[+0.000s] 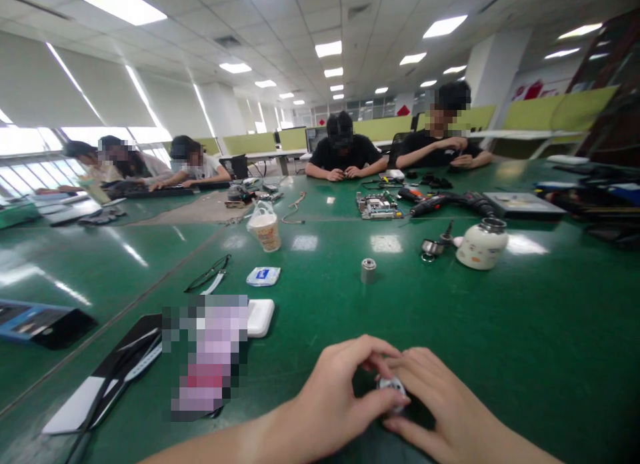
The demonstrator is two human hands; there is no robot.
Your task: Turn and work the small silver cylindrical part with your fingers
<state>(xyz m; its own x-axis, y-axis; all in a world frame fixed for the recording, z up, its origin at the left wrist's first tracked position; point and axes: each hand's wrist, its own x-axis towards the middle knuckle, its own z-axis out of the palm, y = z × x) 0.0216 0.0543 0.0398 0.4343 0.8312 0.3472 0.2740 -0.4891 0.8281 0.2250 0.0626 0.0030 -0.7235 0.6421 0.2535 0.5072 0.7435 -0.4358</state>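
Observation:
Near the table's front edge, my left hand (pixel 343 391) and my right hand (pixel 437 394) come together around a small round silver part (pixel 393 386). The thumb and fingers of my left hand pinch its near side, while my right hand's fingers wrap its far and right side. Only its top shows, with small dark holes; the rest is hidden by fingers. Farther back, a short metal cylinder (pixel 369 271) stands upright on the green table (pixel 320 277), apart from both hands.
To the left lie a pixelated phone-like object (pixel 213 357), a white case (pixel 261 318), a small packet (pixel 263 276) and cables. A cup (pixel 265 229) stands beyond. A cream bottle (pixel 483 244), circuit board (pixel 379 205) and power drill (pixel 430 203) are farther right. Several people sit around the table.

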